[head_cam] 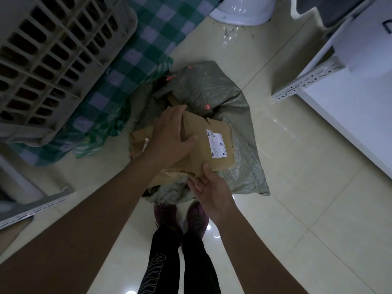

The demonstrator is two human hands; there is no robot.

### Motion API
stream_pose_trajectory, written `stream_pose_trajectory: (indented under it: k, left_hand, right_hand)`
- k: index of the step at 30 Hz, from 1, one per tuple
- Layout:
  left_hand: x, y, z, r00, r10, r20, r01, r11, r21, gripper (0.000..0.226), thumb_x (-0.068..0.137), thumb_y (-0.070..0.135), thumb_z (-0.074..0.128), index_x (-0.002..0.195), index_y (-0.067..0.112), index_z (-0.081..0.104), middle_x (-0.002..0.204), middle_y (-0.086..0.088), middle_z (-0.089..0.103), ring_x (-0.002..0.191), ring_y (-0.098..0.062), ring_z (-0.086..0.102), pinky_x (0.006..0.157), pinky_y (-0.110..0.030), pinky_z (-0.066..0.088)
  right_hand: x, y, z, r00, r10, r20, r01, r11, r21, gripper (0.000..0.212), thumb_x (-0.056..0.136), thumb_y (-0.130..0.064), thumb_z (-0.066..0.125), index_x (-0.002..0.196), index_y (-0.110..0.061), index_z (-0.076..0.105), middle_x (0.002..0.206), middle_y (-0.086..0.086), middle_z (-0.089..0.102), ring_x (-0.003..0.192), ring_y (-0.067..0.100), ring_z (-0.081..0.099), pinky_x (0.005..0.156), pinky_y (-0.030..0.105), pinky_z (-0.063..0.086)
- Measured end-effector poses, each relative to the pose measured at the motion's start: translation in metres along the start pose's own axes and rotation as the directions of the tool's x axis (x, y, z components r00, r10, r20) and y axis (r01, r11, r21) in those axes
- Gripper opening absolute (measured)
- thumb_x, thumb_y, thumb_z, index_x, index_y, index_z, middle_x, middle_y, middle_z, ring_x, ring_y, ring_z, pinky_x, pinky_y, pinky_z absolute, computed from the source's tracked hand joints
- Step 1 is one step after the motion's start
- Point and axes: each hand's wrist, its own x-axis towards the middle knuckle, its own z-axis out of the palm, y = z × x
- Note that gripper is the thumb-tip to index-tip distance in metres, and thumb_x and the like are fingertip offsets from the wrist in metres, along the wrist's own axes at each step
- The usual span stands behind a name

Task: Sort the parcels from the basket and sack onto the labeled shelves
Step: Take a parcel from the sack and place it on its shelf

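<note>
Both hands were on one cardboard parcel (203, 143) lying on the grey woven sack (229, 98) at my feet: my left hand (171, 141) lay spread flat over its top and far edge, and my right hand (210, 192) was open, its fingertips (206, 169) touching the near corner, neither closed around it yet. It looked stiff and fairly light, its flaps creased, so I judged opposite edges the best hold, clear of the label (217, 143). Bare floor (297, 166) lay open to my right before the shelf (307, 85), while the basket (53, 60) crowded my left.
</note>
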Motion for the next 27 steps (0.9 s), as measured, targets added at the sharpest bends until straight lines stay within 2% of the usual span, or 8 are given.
stream_pose_trajectory:
  k: [9,11,13,14,16,18,21,27]
  left_hand:
    - [0.005,-0.018,0.055,0.964,-0.078,0.254,0.049,0.992,0.119,0.091,0.097,0.035,0.049,0.148,0.014,-0.024,0.158,-0.002,-0.025,0.145,-0.024,-0.024,0.12,-0.04,-0.007]
    - [0.008,-0.018,0.061,0.972,-0.086,0.221,0.06,0.99,0.126,0.09,0.097,0.031,0.049,0.148,0.013,-0.023,0.158,-0.003,-0.025,0.145,-0.025,-0.024,0.12,-0.041,-0.005]
    - [0.011,-0.02,0.063,0.978,-0.089,0.186,0.069,0.991,0.111,0.089,0.096,0.026,0.049,0.149,0.012,-0.022,0.158,-0.002,-0.024,0.145,-0.023,-0.023,0.12,-0.041,-0.003]
    - [0.011,-0.022,0.063,0.979,-0.089,0.182,0.073,0.993,0.093,0.089,0.096,0.024,0.049,0.149,0.013,-0.021,0.158,-0.001,-0.024,0.145,-0.022,-0.023,0.12,-0.039,-0.003]
    - [0.013,-0.028,0.062,0.979,-0.082,0.187,0.07,0.995,0.065,0.087,0.097,0.023,0.049,0.149,0.015,-0.021,0.158,0.002,-0.024,0.145,-0.02,-0.023,0.119,-0.036,-0.003]
    - [0.014,-0.032,0.06,0.982,-0.063,0.179,0.054,0.997,0.059,0.082,0.099,0.024,0.045,0.15,0.015,-0.019,0.159,0.003,-0.022,0.145,-0.019,-0.022,0.117,-0.032,-0.005]
    - [0.014,-0.036,0.057,0.983,-0.051,0.175,0.055,0.998,-0.016,0.066,0.104,0.021,0.031,0.151,0.015,-0.014,0.16,0.004,-0.018,0.146,-0.015,-0.019,0.113,-0.024,-0.006]
    - [0.009,-0.051,0.05,0.986,-0.07,0.152,0.102,0.972,-0.212,0.067,0.103,0.018,0.038,0.153,0.022,-0.007,0.161,0.0,-0.01,0.148,-0.013,-0.009,0.116,-0.028,0.004]
  right_hand:
    - [0.019,-0.017,-0.036,0.984,0.145,-0.104,-0.173,0.912,-0.372,0.027,0.103,-0.019,0.044,0.122,-0.003,0.056,0.096,0.006,0.071,0.093,0.018,0.068,0.094,0.034,0.051]
    - [0.019,-0.027,-0.034,0.982,0.086,-0.166,-0.174,0.745,-0.644,0.022,0.102,-0.017,0.045,0.106,-0.003,0.061,0.089,0.009,0.07,0.084,0.014,0.068,0.081,0.027,0.054]
    - [0.026,-0.036,-0.035,0.964,-0.215,-0.158,-0.093,0.283,-0.955,0.021,0.098,-0.017,0.047,0.102,-0.003,0.063,0.096,0.013,0.068,0.085,0.02,0.068,0.076,0.027,0.052]
    - [0.031,-0.043,-0.036,0.923,-0.379,-0.062,-0.058,0.023,-0.998,0.023,0.097,-0.018,0.048,0.11,-0.006,0.062,0.106,0.012,0.067,0.093,0.025,0.065,0.078,0.028,0.049]
    - [0.037,-0.058,-0.03,0.824,-0.521,0.22,0.126,-0.211,-0.969,0.045,0.091,-0.021,0.059,0.134,-0.015,0.049,0.129,0.008,0.055,0.114,0.028,0.055,0.086,0.031,0.043]
    - [0.055,-0.074,-0.018,0.815,-0.353,0.459,0.341,-0.348,-0.873,0.094,0.077,-0.032,0.077,0.153,-0.02,0.022,0.154,0.007,0.03,0.14,0.028,0.031,0.106,0.038,0.035]
    - [0.088,-0.079,0.003,0.874,-0.061,0.481,0.361,-0.581,-0.729,0.146,0.052,-0.061,0.085,0.153,-0.028,-0.016,0.164,0.001,-0.008,0.151,0.022,-0.006,0.121,0.045,0.01]
    - [0.109,-0.069,0.027,0.894,-0.015,0.448,0.375,-0.524,-0.765,0.128,0.064,-0.056,0.083,0.156,-0.019,0.002,0.162,0.0,0.007,0.149,0.021,0.007,0.119,0.037,0.017]
